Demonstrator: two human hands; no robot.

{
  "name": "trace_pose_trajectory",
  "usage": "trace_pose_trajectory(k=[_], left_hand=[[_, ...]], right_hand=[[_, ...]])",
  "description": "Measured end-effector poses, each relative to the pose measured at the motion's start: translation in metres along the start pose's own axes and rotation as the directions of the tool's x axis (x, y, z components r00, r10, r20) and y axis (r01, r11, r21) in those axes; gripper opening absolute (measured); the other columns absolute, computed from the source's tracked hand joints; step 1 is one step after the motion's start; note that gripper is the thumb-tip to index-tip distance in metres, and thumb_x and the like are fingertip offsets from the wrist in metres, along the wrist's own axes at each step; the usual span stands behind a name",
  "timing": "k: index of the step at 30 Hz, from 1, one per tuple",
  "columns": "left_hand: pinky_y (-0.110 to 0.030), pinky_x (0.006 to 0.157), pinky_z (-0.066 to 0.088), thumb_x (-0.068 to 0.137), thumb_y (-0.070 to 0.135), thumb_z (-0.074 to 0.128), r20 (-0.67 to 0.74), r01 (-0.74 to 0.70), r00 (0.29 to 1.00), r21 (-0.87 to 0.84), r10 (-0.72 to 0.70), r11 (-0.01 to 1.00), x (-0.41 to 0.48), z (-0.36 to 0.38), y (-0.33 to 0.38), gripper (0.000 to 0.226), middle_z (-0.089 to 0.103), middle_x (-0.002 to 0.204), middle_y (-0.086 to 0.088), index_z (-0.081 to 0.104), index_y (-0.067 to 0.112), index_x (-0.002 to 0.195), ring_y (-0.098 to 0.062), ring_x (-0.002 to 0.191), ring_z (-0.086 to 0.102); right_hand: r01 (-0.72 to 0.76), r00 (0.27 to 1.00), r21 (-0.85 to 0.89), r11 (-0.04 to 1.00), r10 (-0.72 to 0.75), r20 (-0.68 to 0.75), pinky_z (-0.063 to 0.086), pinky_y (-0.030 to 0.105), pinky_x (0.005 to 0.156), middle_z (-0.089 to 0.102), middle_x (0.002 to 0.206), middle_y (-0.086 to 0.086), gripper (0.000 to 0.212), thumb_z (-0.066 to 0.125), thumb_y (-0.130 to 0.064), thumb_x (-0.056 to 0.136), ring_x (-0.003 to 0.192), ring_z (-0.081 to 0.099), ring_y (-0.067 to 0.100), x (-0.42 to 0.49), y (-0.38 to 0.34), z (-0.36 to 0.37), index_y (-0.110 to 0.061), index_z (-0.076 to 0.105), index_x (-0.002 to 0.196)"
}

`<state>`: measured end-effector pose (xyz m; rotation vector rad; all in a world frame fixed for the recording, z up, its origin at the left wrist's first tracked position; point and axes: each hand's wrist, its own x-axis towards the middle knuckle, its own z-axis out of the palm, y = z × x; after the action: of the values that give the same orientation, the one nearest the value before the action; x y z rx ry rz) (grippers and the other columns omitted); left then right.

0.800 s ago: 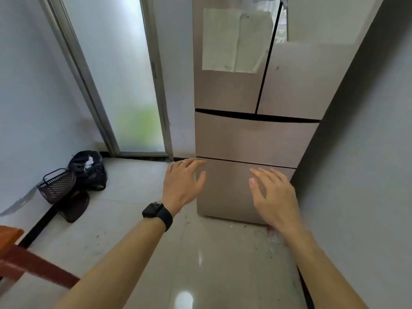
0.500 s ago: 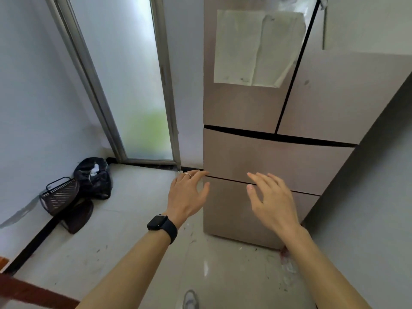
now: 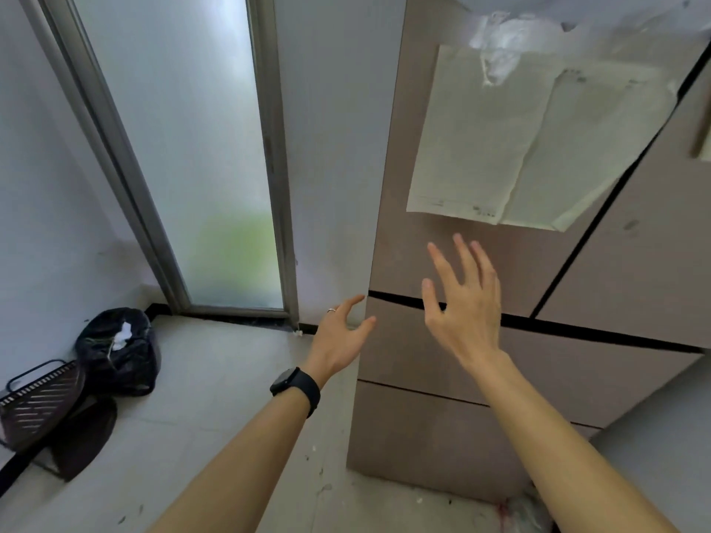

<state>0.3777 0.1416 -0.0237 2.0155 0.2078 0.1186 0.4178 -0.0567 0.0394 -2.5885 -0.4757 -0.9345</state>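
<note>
A tall beige fridge (image 3: 431,382) with two upper doors and two drawers below fills the right half of the view. A pale sheet of paper (image 3: 511,148) hangs on its upper left door. My left hand (image 3: 340,336), with a ring and a black wrist watch, is open and reaches beside the fridge's left front edge at the gap above the upper drawer. My right hand (image 3: 463,305) is open with fingers spread, raised in front of the upper left door just below the paper. Neither hand holds anything.
A frosted glass door (image 3: 184,148) in a metal frame stands left of the fridge. On the tiled floor at the left lie a black bag (image 3: 117,352), a dark basket (image 3: 38,402) and a dark dustpan-like thing (image 3: 84,436). A grey wall closes the right.
The view has moved closer to the fridge and tilted up. My right hand rose from the drawer level to the upper left door. My left hand shifted to the fridge's left edge.
</note>
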Motion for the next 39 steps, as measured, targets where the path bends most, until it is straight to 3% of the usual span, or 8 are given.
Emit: trace_pose_trajectory(k=[10,14,19,27,32,35,37,39], left_hand=[[-0.039,0.117,0.034,0.094,0.057,0.061,0.108,0.130,0.988,-0.211,-0.109,0.969,0.084,0.021,-0.017,0.078,0.039,0.159,-0.001,0.031,0.023,0.158,-0.020,0.144,0.038],[-0.027,0.098,0.041,0.097,0.061,0.050,0.077,0.139,0.989,-0.181,-0.127,0.974,0.095,0.042,-0.025,0.059,0.060,0.130,0.007,0.051,0.019,0.138,-0.015,0.126,0.053],[-0.027,0.085,0.044,0.095,0.062,0.050,-0.047,0.084,0.995,-0.083,-0.088,0.993,0.097,0.050,-0.029,0.038,0.057,0.106,0.015,0.049,0.029,0.114,-0.009,0.104,0.056],[-0.037,0.072,0.052,0.097,0.065,0.043,-0.155,0.033,0.988,0.124,-0.014,0.992,0.078,0.051,-0.031,0.047,0.062,0.086,0.003,0.055,0.020,0.093,-0.015,0.077,0.059],[-0.029,0.059,0.047,0.098,0.066,0.040,-0.016,-0.060,0.997,0.411,0.073,0.910,0.054,0.030,-0.022,0.044,0.060,0.078,0.008,0.053,0.024,0.091,-0.011,0.070,0.057],[-0.024,0.051,0.034,0.100,0.064,0.034,0.042,-0.155,0.984,0.669,0.171,0.727,0.045,0.012,-0.013,0.046,0.054,0.065,0.010,0.050,0.026,0.079,-0.013,0.063,0.054],[-0.026,0.051,0.040,0.101,0.061,0.034,0.038,-0.233,0.954,0.714,0.296,0.661,0.046,0.011,-0.006,0.046,0.057,0.069,0.010,0.053,0.025,0.080,-0.014,0.063,0.057],[-0.027,0.052,0.046,0.102,0.056,0.038,0.078,-0.380,0.883,0.697,0.464,0.607,0.050,0.020,0.005,0.040,0.061,0.076,0.010,0.058,0.025,0.086,-0.013,0.065,0.059]], right_hand=[[0.088,0.967,-0.257,0.962,-0.145,-0.210,-0.001,0.059,0.120,-0.017,0.166,0.002,0.078,0.048,-0.046,0.096,0.153,-0.013,0.024,0.062,0.044,0.086,-0.030,0.006,0.159],[0.121,0.916,-0.308,0.944,-0.226,-0.332,-0.004,0.055,0.119,-0.013,0.167,0.001,0.081,0.047,-0.050,0.093,0.154,-0.010,0.024,0.069,0.055,0.103,-0.031,0.005,0.159],[0.145,0.879,-0.340,0.929,-0.278,-0.386,-0.003,0.055,0.120,-0.009,0.167,0.002,0.081,0.048,-0.051,0.091,0.154,-0.006,0.025,0.072,0.059,0.110,-0.030,0.009,0.160],[0.151,0.918,-0.304,0.941,-0.247,-0.309,-0.007,0.054,0.119,-0.017,0.166,0.000,0.081,0.051,-0.049,0.093,0.153,-0.014,0.021,0.068,0.055,0.100,-0.030,0.007,0.159],[0.201,0.959,-0.053,0.978,-0.208,-0.193,0.020,0.058,0.119,0.021,0.157,0.019,0.063,0.060,-0.038,0.091,0.148,0.022,0.038,0.038,0.048,0.063,-0.008,0.048,0.145],[0.110,0.984,0.067,0.992,-0.100,-0.145,0.047,0.048,0.092,0.059,0.125,0.012,0.033,0.061,-0.031,0.090,0.115,0.057,0.031,-0.001,0.061,0.050,-0.008,0.070,0.112],[0.011,1.000,0.064,0.998,-0.010,-0.017,0.047,0.041,0.081,0.068,0.102,0.002,0.031,0.053,-0.038,0.092,0.098,0.061,0.028,-0.020,0.072,0.044,-0.014,0.073,0.093],[-0.131,0.967,-0.059,0.990,0.141,0.211,0.043,0.042,0.092,0.068,0.111,-0.002,0.043,0.043,-0.052,0.094,0.111,0.057,0.026,-0.034,0.086,0.042,-0.023,0.074,0.101]])
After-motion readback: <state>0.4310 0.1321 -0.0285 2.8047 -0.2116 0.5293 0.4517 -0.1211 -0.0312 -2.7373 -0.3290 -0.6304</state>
